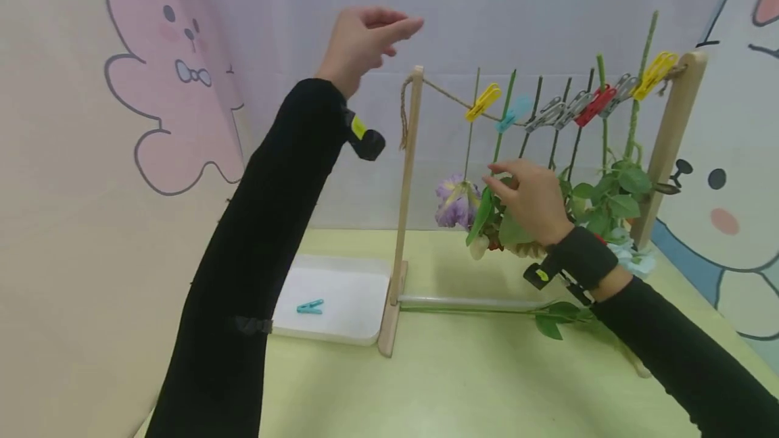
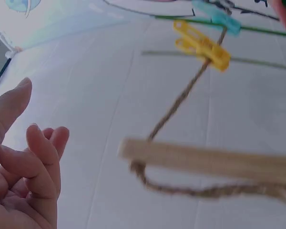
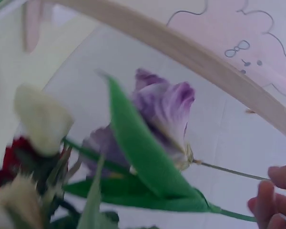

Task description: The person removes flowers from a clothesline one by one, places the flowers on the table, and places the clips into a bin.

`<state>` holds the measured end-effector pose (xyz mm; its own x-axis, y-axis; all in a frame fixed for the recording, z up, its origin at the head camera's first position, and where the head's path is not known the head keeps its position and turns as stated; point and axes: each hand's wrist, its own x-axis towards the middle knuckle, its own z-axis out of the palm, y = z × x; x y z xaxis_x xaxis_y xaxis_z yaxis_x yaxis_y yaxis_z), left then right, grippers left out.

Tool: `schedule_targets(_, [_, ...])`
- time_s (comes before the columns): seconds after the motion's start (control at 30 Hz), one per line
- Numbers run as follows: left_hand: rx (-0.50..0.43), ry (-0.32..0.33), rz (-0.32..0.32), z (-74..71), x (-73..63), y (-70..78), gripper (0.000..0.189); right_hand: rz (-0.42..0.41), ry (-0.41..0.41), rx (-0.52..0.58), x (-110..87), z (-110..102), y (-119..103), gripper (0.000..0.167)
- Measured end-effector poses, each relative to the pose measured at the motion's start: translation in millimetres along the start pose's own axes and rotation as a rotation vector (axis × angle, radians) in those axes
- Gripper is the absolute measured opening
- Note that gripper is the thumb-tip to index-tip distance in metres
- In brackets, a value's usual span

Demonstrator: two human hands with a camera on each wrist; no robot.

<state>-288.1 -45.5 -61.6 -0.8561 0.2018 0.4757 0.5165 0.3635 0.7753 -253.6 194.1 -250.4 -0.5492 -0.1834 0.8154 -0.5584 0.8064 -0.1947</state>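
Note:
My left hand (image 1: pixel 368 42) is raised above the left post of a wooden frame (image 1: pixel 406 201), with loosely bent fingers and nothing between them. In the left wrist view its thumb stands apart from the curled fingers. My right hand (image 1: pixel 532 198) is at the hanging flowers, its thumb and forefinger slightly parted beside the green stem of a white tulip (image 3: pixel 43 119). Beside it hangs a purple flower (image 1: pixel 456 201) from a yellow clothespin (image 1: pixel 483 101). A light-blue clothespin (image 1: pixel 514 113) clips the tulip's stem to the twine (image 2: pixel 178 102).
Several grey clothespins (image 1: pixel 572 110), a red clothespin (image 1: pixel 595 105) and another yellow clothespin (image 1: pixel 655 76) hold more stems farther right. A white tray (image 1: pixel 359 276) with a teal clothespin (image 1: pixel 310 307) stands left of the frame. A leafy stem (image 1: pixel 556 316) lies along the frame's base.

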Motion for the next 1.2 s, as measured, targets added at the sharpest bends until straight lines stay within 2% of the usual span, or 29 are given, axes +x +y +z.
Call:
schedule_targets(0.1, [-0.064, -0.096, -0.094, 30.5, 18.5, 3.8, 0.046, 0.158, -0.104, 0.081, 13.3, 5.5, -2.1, 0.029])
schedule_targets(0.23, [-0.093, -0.211, -0.118, 86.3, 94.9, -61.1, 0.068, 0.334, -0.221, 0.171, 25.2, 16.4, -7.7, 0.039])
schedule_targets(0.27, [-0.097, -0.243, -0.142, 96.0, 103.3, -69.0, 0.071, 0.375, -0.235, 0.193, 27.4, 19.3, -9.5, 0.041])
schedule_targets(0.33, [-0.068, -0.284, -0.138, 112.1, 115.6, -84.5, 0.075, 0.446, -0.243, 0.235, 31.2, 25.4, -12.7, 0.044])
schedule_targets(0.37, [-0.041, -0.293, -0.165, 113.8, 104.8, -74.9, 0.074, 0.482, -0.234, 0.257, 33.1, 28.7, -14.1, 0.045])
schedule_targets(0.43, [0.015, -0.302, -0.216, 109.6, 71.6, -46.0, 0.067, 0.527, -0.2, 0.288, 36.1, 34.8, -16.0, 0.044])
schedule_targets(0.5, [0.054, -0.291, -0.239, 103.1, 39.3, -18.6, 0.058, 0.558, -0.149, 0.322, 38.3, 40.5, -17.0, 0.041])
schedule_targets(0.53, [0.062, -0.28, -0.235, 101.0, 27.2, -9.5, 0.053, 0.568, -0.12, 0.332, 39.3, 43.0, -17.2, 0.039])
schedule_targets(0.6, [0.046, -0.267, -0.217, 97.6, 9.2, 2.6, 0.044, 0.567, -0.063, 0.338, 40.3, 47.0, -16.9, 0.034])
schedule_targets(0.67, [0.018, -0.253, -0.19, 96.2, -0.3, 8.2, 0.037, 0.563, -0.012, 0.351, 40.8, 50.0, -16.7, 0.03])
schedule_targets(0.8, [-0.017, -0.248, -0.157, 96.6, 0.1, 5.2, 0.027, 0.541, 0.052, 0.357, 41.1, 53.6, -16.5, 0.026])
schedule_targets(1.03, [0.015, -0.264, -0.172, 104.1, 18.8, -7.0, 0.03, 0.541, 0.08, 0.352, 43.0, 54.8, -18.3, 0.025])
schedule_targets(1.1, [0.05, -0.261, -0.152, 106.7, 22.9, -11.4, 0.029, 0.544, 0.074, 0.349, 43.0, 54.9, -19.6, 0.025])
schedule_targets(1.2, [0.045, -0.257, -0.094, 110.9, 33.6, -24.0, 0.025, 0.541, 0.074, 0.347, 43.1, 55.6, -22.2, 0.022])
